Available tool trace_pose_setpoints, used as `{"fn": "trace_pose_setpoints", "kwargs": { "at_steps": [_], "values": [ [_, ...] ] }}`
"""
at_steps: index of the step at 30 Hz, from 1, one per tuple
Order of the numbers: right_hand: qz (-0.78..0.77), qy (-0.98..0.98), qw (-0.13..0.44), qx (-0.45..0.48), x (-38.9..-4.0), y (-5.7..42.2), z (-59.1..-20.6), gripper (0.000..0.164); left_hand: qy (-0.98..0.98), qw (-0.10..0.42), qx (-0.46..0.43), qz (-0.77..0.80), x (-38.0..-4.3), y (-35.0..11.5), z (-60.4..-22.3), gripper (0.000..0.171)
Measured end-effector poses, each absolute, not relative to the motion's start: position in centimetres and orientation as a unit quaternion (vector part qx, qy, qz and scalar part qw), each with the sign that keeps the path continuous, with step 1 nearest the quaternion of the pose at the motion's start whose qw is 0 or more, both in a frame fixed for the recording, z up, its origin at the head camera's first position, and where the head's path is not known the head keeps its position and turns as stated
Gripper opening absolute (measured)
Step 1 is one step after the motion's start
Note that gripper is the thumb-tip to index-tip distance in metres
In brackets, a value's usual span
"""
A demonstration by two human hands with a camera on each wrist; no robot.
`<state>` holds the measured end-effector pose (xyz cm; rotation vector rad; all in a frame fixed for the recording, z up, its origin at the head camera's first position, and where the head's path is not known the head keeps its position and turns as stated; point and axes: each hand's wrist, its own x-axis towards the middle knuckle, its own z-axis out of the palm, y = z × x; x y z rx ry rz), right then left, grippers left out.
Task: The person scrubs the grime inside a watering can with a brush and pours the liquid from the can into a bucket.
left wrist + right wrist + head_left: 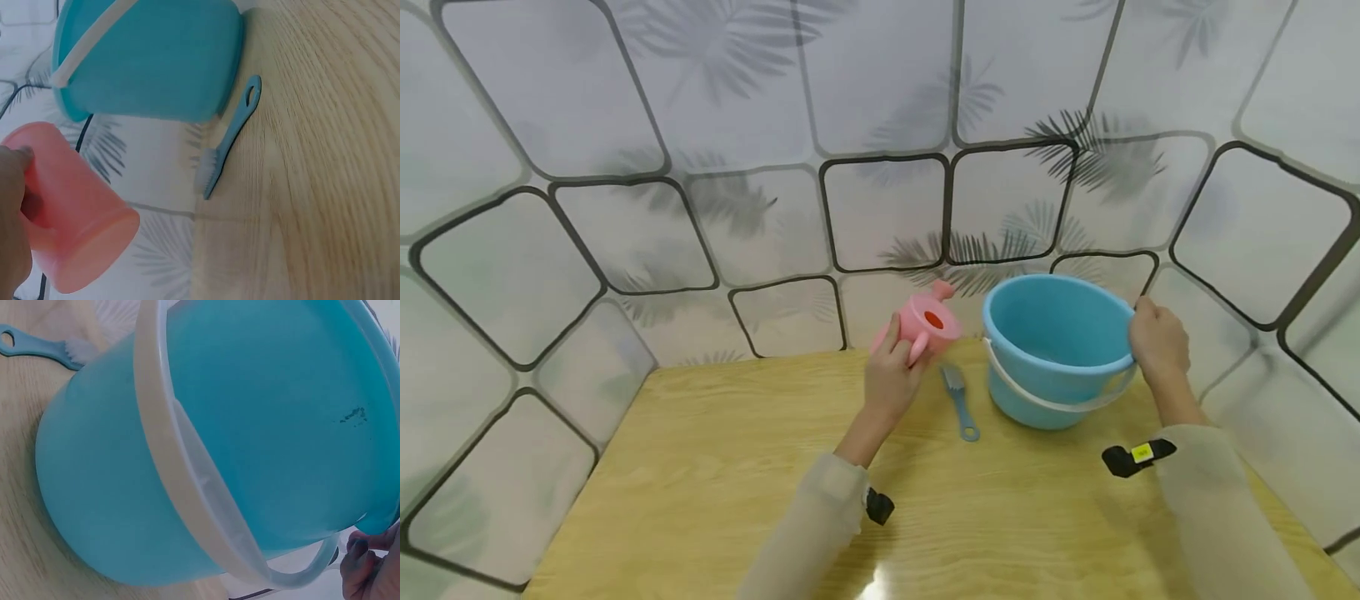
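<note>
My left hand [891, 375] holds a small pink watering can [951, 332] above the back of the table, its spout pointing away and its orange-red opening in sight. The left wrist view shows the can's flat bottom, tilted, with fingertips curled at its side. At the right, my right hand [1159, 337] grips the rim of a light blue bucket [1037, 392]. The bucket stands on the table with its white handle hanging down the near side. In the right wrist view the fingers [359, 562] are bent close under the rim, partly cut off by the frame edge.
A blue-grey brush [961, 404] with white bristles lies on the table between the can and the bucket. The wooden table [700, 475] reaches toward me. A patterned wall covering [760, 225] rises behind the table and along both sides.
</note>
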<state>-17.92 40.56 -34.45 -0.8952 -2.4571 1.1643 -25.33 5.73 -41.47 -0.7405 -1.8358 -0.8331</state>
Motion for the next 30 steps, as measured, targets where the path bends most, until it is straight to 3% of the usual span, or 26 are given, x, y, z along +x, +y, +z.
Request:
{"fn": "trace_pose_setpoints", "kwargs": {
  "at_steps": [5, 13, 22, 30],
  "values": [
    [0.393, -0.840, 0.173, -0.332, -17.5, 40.4, -34.2, 0.069, -0.761, 0.456, -0.267, -0.376, -25.3, 3.4, -42.0, 0.043],
    [0.416, -0.749, 0.385, -0.343, -16.8, 38.1, -33.1, 0.029, -0.770, 0.446, -0.209, -0.407, -25.2, -1.6, -42.3, 0.040],
    [0.409, -0.691, 0.555, -0.218, -16.3, 32.4, -33.0, 0.025, -0.766, 0.460, -0.167, -0.418, -25.1, -6.3, -42.6, 0.034],
    [0.407, -0.662, 0.623, -0.084, -13.6, 24.7, -31.5, 0.024, -0.793, 0.425, -0.096, -0.425, -24.5, -10.5, -43.1, 0.034]
  ]
}}
